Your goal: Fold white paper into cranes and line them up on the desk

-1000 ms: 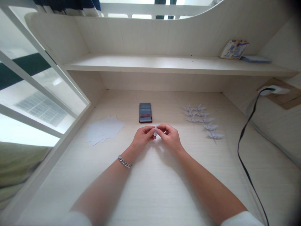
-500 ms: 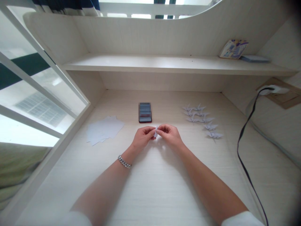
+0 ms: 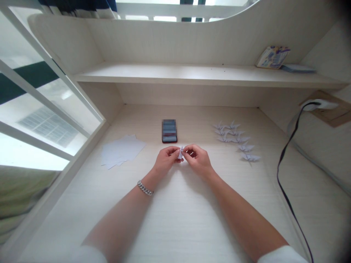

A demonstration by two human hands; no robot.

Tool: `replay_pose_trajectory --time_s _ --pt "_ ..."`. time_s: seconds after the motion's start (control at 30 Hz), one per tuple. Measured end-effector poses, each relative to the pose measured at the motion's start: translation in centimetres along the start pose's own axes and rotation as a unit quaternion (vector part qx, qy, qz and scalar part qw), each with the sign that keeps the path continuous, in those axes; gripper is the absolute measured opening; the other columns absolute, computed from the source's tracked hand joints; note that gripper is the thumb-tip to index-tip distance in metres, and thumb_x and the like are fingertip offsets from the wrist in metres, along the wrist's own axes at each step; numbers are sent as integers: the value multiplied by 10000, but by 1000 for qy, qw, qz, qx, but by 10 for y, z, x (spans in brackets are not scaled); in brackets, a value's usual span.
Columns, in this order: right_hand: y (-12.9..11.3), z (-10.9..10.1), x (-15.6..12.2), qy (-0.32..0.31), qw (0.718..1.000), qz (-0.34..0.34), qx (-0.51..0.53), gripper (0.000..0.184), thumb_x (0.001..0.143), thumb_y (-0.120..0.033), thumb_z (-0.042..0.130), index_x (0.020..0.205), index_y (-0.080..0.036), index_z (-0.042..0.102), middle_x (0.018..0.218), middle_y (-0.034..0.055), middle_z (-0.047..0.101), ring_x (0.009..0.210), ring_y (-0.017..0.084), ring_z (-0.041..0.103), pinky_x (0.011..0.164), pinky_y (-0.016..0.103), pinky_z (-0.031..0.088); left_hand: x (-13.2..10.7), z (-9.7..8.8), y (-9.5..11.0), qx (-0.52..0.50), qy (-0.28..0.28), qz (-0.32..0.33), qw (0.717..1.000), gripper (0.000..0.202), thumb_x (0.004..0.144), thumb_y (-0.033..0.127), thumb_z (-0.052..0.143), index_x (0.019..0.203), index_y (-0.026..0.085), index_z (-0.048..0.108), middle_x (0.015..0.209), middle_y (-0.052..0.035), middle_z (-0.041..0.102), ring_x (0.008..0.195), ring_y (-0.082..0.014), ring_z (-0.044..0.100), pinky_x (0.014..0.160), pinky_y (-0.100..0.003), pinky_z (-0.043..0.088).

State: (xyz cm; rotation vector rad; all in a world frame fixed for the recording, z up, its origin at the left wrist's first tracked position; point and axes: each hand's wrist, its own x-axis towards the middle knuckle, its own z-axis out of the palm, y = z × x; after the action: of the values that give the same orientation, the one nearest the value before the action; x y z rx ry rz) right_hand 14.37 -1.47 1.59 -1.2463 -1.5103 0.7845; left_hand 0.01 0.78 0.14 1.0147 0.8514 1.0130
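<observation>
You held a small folded paper (image 3: 180, 154) over the surface (image 3: 178, 219), between your two hands. Your left hand (image 3: 166, 157) had its grip pinched narrow on the paper, and your right hand (image 3: 199, 158) pinched it from the 3 o'clock side. From that paper, the phone (image 3: 169, 131) lay near at 11 o'clock, loose white sheets (image 3: 123, 150) at 9, and finished paper cranes (image 3: 240, 140) between 2 and 3.

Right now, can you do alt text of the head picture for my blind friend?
A bare left hand and bare right hand hold a small folded white paper at a pale wood-grain desk. Flat white paper sheets lie on the left, folded white paper birds on the right, a dark rectangular phone beyond.
</observation>
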Motion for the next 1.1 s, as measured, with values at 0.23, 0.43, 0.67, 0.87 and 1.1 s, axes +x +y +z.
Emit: replay_pose_trajectory --time_s 0.23,0.43,0.67,0.87,1.1 --pt "4 -2 3 -12 1000 17 -9 130 726 -247 568 815 -177 631 757 38 665 660 156 610 590 261 481 0 -1 -4 48 4 26 998 291 704 377 661 839 119 659 768 -58 639 641 -118 585 630 -265 518" --pt "3 -4 3 -15 997 -29 -69 103 735 -204 531 770 -195 628 747 20 651 660 147 594 586 254 464 1 -1 -7 52 7 38 998 276 722 363 649 856 122 649 772 -56 641 689 -127 591 647 -257 503" --pt "1 -5 0 -32 986 -86 -142 118 763 -179 511 809 -203 616 773 28 630 684 149 577 613 253 449 2 -3 -8 9 -8 22 1000 272 709 326 671 876 114 639 828 -79 660 747 -158 614 696 -296 498" --pt "4 -6 -1 -37 968 -128 -211 126 811 -205 499 832 -201 623 765 35 624 697 151 566 629 247 437 2 -1 -6 -16 -1 11 1000 275 677 324 699 843 110 653 777 -60 658 701 -140 605 684 -289 497" --pt "12 -6 1 -22 949 -187 -252 155 837 -193 496 860 -219 647 833 31 649 763 142 583 674 227 432 0 -1 0 -61 -8 -10 998 255 647 288 729 806 100 663 718 -40 642 647 -113 581 652 -266 485"
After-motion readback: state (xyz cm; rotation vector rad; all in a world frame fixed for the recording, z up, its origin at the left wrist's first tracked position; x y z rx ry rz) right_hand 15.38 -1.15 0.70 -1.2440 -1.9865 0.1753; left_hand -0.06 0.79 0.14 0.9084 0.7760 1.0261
